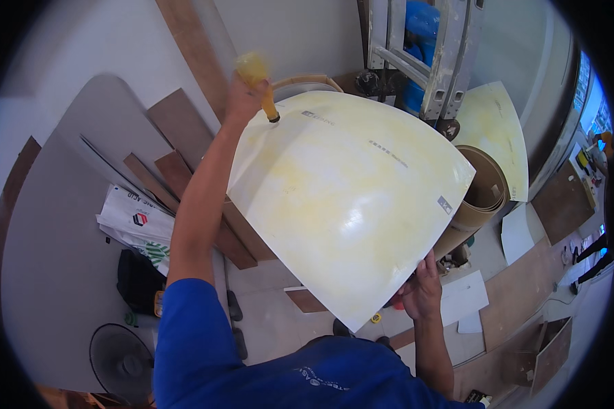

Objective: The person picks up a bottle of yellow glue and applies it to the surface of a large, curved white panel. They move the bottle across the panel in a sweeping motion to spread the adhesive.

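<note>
My left hand (245, 99) grips a yellow plastic bottle (269, 104), tipped with its dark nozzle down at the far left of a large sheet. Whether the nozzle touches the surface I cannot tell. The white sheet (332, 204) has glossy yellowish patches, printed marks and writing. It is raised in front of me, one corner towards my body. My right hand (423, 291) holds the sheet's near right edge, with its fingertips partly hidden behind it. Below the near corner, a small yellow round object (376, 318) lies on the floor.
An aluminium ladder (432, 66) stands at the back right, before a blue object (420, 30). A rolled brown sheet (483, 184) is close on the right. Boards (181, 120) lean on the left, above a fan (123, 363). Part of another person (593, 255) shows far right.
</note>
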